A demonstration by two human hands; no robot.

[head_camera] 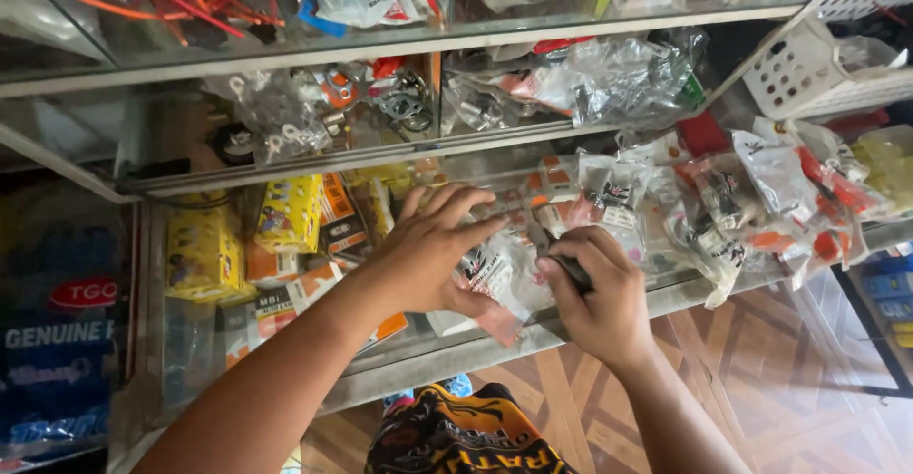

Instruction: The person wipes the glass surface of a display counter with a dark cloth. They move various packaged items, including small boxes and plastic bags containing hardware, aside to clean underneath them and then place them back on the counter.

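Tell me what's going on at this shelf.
A person leans over a glass shelf crowded with small packaged parts. The left hand presses down on a clear plastic packet, while the right hand grips a small dark object at the packet's edge. Yellow boxes sit to the left, and more bagged parts lie to the right.

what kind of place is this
Probably a small spare-parts or hardware shop: a glass display case with shelves, crammed with clear bagged parts and yellow boxes. Both hands, left and right, sort through packets.
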